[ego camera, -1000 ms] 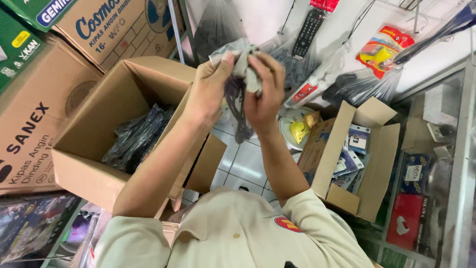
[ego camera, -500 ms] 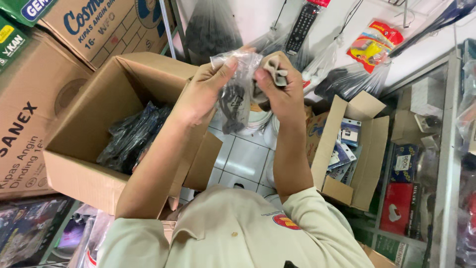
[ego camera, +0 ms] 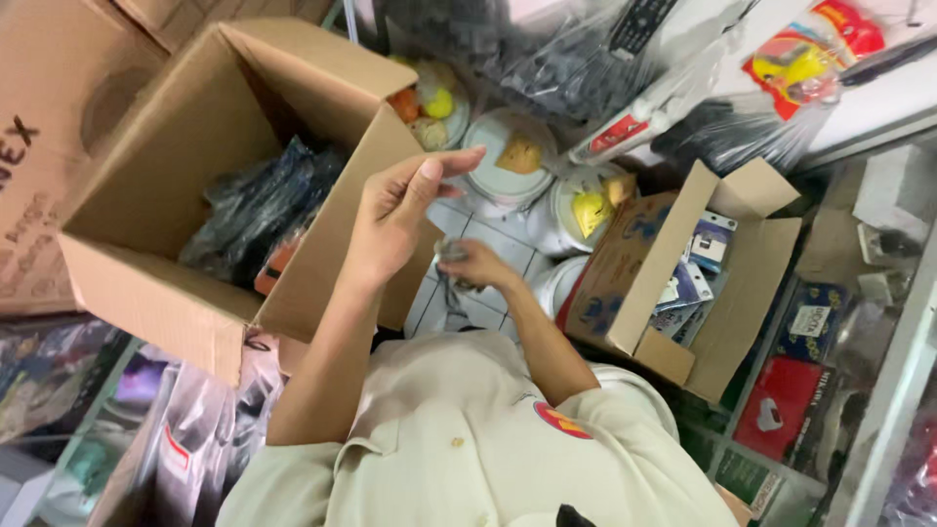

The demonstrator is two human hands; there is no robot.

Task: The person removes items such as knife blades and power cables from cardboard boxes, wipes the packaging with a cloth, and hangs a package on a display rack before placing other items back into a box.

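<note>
Meanwhile, amid stacked stock, my left hand (ego camera: 395, 220) hangs empty in the air, its grip loosely spread, just in front of the big open cardboard box (ego camera: 210, 185) that holds dark plastic-wrapped packets (ego camera: 254, 210). Lower down, my right hand (ego camera: 475, 263) pinches a small clear-wrapped item (ego camera: 451, 256), too blurred to identify, over the tiled floor (ego camera: 459, 220). By my judgement I am mid-sort, 1 piece in hand, and placing it calls for a steady reach.
</note>
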